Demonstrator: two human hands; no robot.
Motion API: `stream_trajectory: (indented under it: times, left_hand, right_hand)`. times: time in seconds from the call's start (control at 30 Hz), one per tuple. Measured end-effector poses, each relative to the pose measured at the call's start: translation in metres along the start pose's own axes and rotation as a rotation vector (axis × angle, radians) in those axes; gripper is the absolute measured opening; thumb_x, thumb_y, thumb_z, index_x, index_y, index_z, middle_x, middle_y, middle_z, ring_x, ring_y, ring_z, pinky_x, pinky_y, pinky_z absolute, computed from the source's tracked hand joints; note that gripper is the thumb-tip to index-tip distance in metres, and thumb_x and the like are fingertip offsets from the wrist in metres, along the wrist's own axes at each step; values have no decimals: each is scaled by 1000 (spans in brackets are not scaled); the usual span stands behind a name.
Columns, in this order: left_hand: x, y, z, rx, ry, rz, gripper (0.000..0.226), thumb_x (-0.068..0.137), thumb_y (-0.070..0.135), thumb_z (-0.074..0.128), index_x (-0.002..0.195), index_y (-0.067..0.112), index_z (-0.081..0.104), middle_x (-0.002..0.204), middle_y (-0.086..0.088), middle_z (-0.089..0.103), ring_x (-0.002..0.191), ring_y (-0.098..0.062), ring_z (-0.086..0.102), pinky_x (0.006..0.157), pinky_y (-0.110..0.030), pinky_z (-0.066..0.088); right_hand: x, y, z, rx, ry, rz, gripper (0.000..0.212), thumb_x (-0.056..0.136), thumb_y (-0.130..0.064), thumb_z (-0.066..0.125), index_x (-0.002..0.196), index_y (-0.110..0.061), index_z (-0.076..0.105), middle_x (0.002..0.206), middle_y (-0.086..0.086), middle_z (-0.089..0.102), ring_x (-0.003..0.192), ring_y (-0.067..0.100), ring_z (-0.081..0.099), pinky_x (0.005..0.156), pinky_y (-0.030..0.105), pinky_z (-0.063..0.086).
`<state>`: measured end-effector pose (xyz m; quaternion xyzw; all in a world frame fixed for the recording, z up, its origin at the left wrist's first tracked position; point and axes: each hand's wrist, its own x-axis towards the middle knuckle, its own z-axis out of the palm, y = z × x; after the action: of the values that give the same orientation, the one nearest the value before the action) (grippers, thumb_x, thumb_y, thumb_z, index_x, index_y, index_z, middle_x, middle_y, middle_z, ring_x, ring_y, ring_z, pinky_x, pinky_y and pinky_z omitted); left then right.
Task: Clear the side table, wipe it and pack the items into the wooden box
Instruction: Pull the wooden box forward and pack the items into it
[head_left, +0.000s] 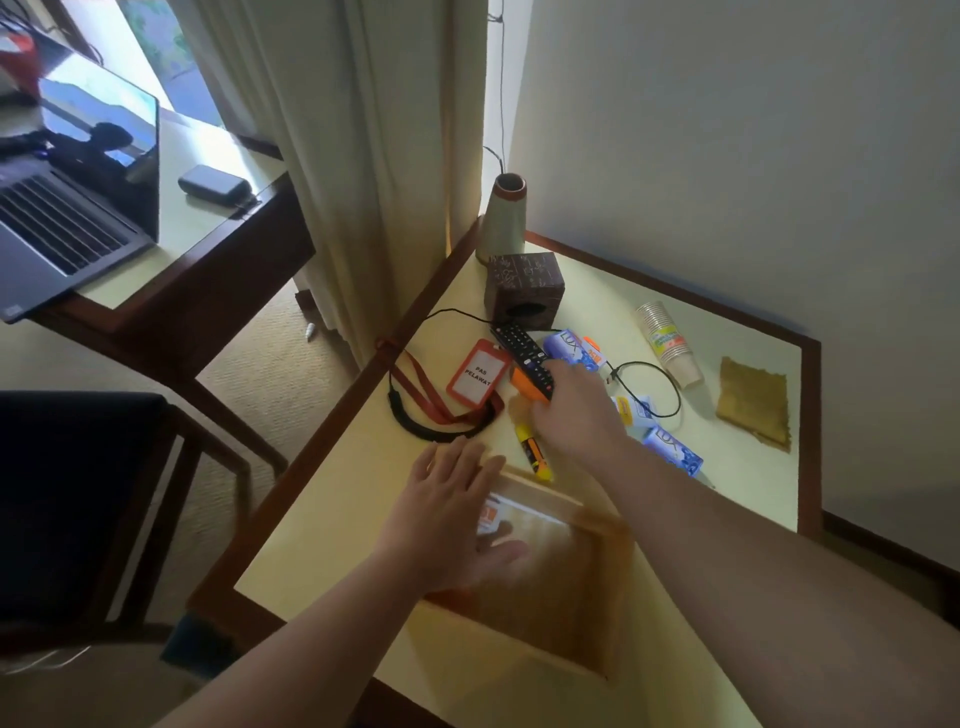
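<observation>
1. Remote control (521, 358) lies near the middle of the side table (322, 519), on top of an orange object (522, 386); the right hand (571, 410) reaches over its near end, but whether the fingers have closed on it cannot be told.
2. Left hand (452, 514) is spread flat, fingers straight, over the far left corner of the wooden box (597, 587), holding nothing.
3. Wooden box sits at the table's near edge, open; a small white and orange packet (491, 514) lies inside against its far wall.
4. Just beyond the box lies a yellow marker (537, 452).
5. Soap packets (672, 451), a black cable (649, 387) and a red badge holder (478, 373) surround the remote.
6. Toward the right edge lie stacked paper cups (667, 343) and a brown cloth (753, 402).
7. At the far corner stand a dark carved box (524, 286) and a vase (504, 218).
</observation>
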<state>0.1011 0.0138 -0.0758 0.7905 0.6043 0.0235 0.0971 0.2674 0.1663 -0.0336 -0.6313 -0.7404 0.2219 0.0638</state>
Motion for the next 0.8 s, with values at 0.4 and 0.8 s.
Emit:
stream_trajectory:
  times: [0.4, 0.8]
  left_hand:
    - [3, -6, -2, -3, -14, -11, 92, 83, 84, 49, 154, 27, 36, 159, -2, 40, 149, -28, 31, 126, -54, 18]
    - [1, -5, -11, -128, 39, -39, 86, 88, 88, 34, 153, 32, 41, 155, 7, 43, 147, -20, 31, 127, -46, 17]
  right_hand:
    - [70, -1, 35, -194, 6, 162, 57, 91, -40, 71, 138, -16, 48, 129, 15, 51, 118, 32, 53, 90, 49, 57]
    - [1, 46, -6, 99, -198, 100, 48, 68, -25, 90, 109, -16, 66, 92, -5, 66, 79, 8, 63, 65, 23, 53]
